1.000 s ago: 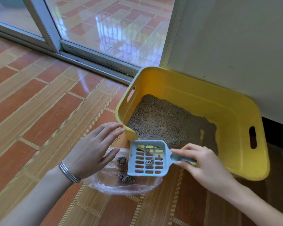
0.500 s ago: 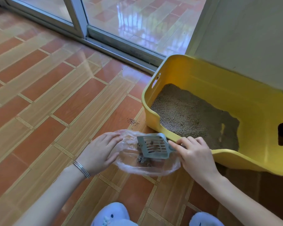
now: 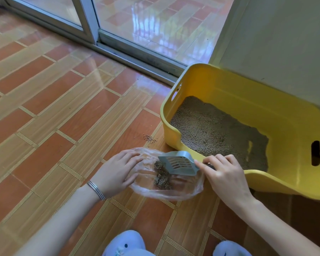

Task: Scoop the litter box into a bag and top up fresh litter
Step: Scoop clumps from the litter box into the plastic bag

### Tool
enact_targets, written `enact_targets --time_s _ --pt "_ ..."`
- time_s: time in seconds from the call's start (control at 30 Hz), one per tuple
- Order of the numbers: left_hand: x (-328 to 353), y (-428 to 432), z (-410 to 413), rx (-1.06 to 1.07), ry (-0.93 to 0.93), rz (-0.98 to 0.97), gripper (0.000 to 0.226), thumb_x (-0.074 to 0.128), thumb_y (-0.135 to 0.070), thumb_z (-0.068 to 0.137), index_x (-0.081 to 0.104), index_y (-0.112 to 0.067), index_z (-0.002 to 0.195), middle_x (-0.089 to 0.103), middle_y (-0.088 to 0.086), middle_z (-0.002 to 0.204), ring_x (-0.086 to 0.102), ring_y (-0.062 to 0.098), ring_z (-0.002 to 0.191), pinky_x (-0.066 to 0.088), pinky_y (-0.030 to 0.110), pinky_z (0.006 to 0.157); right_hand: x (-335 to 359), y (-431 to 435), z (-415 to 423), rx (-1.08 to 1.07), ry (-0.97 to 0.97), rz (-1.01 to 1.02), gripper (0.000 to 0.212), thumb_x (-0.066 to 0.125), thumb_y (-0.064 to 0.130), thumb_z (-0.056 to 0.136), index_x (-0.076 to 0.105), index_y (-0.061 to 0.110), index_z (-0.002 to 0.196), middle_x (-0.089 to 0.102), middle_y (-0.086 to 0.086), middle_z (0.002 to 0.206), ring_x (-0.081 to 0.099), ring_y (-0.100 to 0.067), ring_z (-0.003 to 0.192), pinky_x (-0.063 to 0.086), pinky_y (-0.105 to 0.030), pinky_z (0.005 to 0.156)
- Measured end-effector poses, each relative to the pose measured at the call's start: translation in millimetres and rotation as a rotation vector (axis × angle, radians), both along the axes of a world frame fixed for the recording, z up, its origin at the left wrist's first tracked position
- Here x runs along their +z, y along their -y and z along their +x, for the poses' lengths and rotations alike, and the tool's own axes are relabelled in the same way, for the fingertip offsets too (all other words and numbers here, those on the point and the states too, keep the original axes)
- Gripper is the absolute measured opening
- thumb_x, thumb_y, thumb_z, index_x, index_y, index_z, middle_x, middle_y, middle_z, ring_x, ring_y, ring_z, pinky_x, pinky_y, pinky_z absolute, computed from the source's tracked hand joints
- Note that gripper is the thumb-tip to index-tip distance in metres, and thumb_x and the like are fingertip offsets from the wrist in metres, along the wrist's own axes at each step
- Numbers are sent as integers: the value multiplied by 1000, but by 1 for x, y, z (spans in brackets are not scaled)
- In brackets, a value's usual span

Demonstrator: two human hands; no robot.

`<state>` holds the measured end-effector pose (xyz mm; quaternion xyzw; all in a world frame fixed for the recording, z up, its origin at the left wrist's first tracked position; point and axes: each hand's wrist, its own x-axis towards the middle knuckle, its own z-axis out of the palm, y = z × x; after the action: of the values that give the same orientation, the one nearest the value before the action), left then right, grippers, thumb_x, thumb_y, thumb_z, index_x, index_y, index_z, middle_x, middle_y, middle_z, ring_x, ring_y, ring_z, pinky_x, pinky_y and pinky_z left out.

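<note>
My right hand (image 3: 224, 174) grips the scoop (image 3: 179, 163), tipped steeper than before over the bag (image 3: 174, 193) beside the box (image 3: 248, 108). More clumps (image 3: 162, 179) now lie inside the bag. My left hand (image 3: 116, 170) rests flat on its edge.

A floor (image 3: 54, 111) of terracotta tiles alternated with tan wood-grain tiles is seen, bounded at the far side by a metal sliding-door track (image 3: 137, 54). A yellow litter box (image 3: 229, 93) is set on it at the right, against the wall. A clear plastic bag (image 3: 174, 191) is laid flat just beside the box's near corner, with dark clumps (image 3: 163, 179) inside. A few loose granules (image 3: 149, 138) are scattered between bag and box. Two pale blue slippers (image 3: 126, 242) are planted at the near edge.
</note>
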<state>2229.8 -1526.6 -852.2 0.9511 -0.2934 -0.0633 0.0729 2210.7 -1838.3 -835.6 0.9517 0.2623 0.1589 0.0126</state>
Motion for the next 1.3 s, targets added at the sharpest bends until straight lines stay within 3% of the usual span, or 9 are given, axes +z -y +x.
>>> enact_targets --time_s 0.07,0.27,0.37,0.5,0.6,0.67,0.77,1.0,1.3 --pt "4 2 2 -18 -5 3 51 35 -41 89 62 -8 118 63 7 119 59 24 112 51 39 92 5 4 -4 -14 -28 9 26 66 7 80 72 19 102 65 -2 82 60 -23 69 42 -35 60" --pt "25 22 10 -98 64 -96 46 38 -37 91 58 -11 123 58 5 126 55 24 118 48 38 96 39 30 -21 -179 -192 233 39 81 11 68 72 22 103 65 4 82 60 -17 70 44 -33 58" --pt "38 44 21 -162 132 -140 44 41 -34 90 59 -10 123 58 8 128 54 26 119 49 42 95 60 51 -32 -337 -276 355 43 80 16 69 70 25 109 63 11 84 52 -9 71 46 -30 60" --pt "48 76 39 -243 210 -161 43 45 -31 89 58 -10 124 56 7 130 52 27 120 46 44 99 77 80 -39 -524 -346 530 39 72 19 78 65 29 116 60 19 91 58 -13 80 51 -31 66" --pt "50 99 49 -281 234 -142 43 43 -31 89 59 -11 123 57 5 128 50 26 122 41 42 104 79 99 -33 -624 -334 607 36 69 17 81 64 23 116 60 17 93 59 -5 84 48 -17 67" --pt "51 112 54 -295 228 -122 44 41 -32 89 60 -12 122 58 5 127 51 26 122 38 40 105 75 109 -26 -712 -346 573 33 67 20 84 64 23 117 59 15 93 56 -3 81 42 -14 65" --pt "50 126 59 -314 216 -79 46 36 -36 89 61 -13 120 60 4 124 54 25 119 40 42 103 64 121 -14 -835 -420 484 33 62 21 88 62 22 121 62 7 102 56 -12 87 45 -24 72" --pt "46 142 63 -330 186 -43 46 37 -39 89 63 -14 118 62 3 121 57 24 116 42 45 102 44 133 12 -983 -896 354 38 56 11 90 56 20 127 64 -4 114 61 -19 88 50 -33 76" --pt "40 142 62 -323 201 -57 44 40 -37 88 64 -15 118 62 1 121 57 24 116 34 41 102 36 143 18 -1011 -962 292 48 63 14 87 49 19 133 55 -4 131 58 -21 106 48 -31 85"
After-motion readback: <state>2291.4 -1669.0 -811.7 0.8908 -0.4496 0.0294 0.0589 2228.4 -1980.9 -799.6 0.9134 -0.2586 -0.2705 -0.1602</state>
